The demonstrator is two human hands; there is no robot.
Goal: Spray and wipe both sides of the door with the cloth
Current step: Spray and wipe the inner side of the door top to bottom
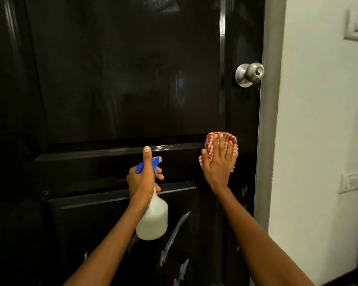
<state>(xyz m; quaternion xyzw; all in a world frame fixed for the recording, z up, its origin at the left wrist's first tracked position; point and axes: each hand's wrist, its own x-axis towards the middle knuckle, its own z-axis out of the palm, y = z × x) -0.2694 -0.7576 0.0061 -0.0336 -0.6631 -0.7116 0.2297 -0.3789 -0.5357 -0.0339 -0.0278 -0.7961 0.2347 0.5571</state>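
Note:
A glossy black panelled door (122, 79) fills most of the view. My left hand (142, 178) grips the neck of a white spray bottle (153, 219) with a blue trigger head, nozzle facing the door, thumb raised. My right hand (218, 162) lies flat, fingers spread, pressing a red-and-white checked cloth (213, 139) against the door's middle rail near its right edge. White streaks of spray run down the lower panel (174, 236).
A round silver door knob (249, 74) sticks out at the door's right side above my right hand. A grey door frame (267, 120) borders a white wall (318, 120) carrying a switch plate (354, 25) and a lower plate (353, 180).

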